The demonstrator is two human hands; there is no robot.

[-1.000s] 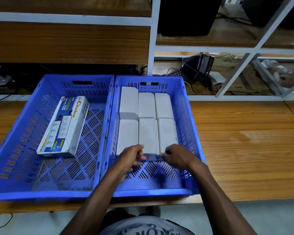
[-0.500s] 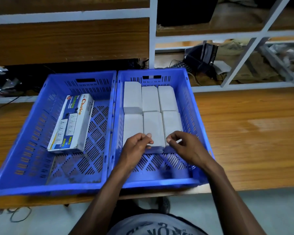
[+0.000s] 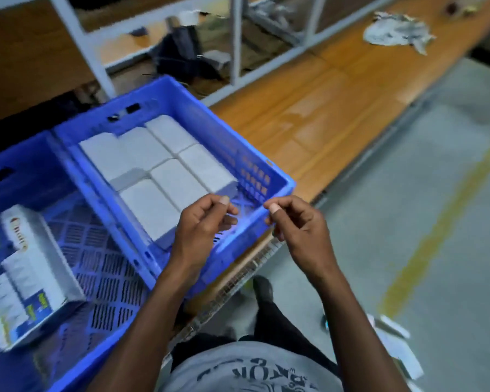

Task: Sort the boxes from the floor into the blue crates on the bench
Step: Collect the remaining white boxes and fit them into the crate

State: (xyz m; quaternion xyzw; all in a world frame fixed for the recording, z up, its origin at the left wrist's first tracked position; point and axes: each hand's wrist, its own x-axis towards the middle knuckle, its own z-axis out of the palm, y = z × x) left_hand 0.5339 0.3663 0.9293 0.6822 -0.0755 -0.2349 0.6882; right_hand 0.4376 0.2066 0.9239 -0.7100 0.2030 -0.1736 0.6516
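Two blue crates sit side by side on the wooden bench (image 3: pixel 323 108). The right crate (image 3: pixel 279 179) holds several plain white boxes (image 3: pixel 164 176) packed in two rows. In the left crate (image 3: pixel 20 157) lies one printed white and blue box (image 3: pixel 31 273). My left hand (image 3: pixel 204 230) hovers over the near end of the right crate, fingers loosely curled and holding nothing. My right hand (image 3: pixel 297 227) hangs just past that crate's near right corner, also holding nothing. A few pale boxes (image 3: pixel 399 343) lie blurred on the floor at the lower right.
A white shelf frame (image 3: pixel 235 38) stands behind the crates, with a dark bag (image 3: pixel 181 55) under it. A crumpled grey cloth (image 3: pixel 396 32) lies far along the bench. Grey floor with a yellow line (image 3: pixel 436 230) stretches to the right.
Both hands have let go of the white boxes and lifted back toward me. The view has swung right and down, bringing the floor into sight.
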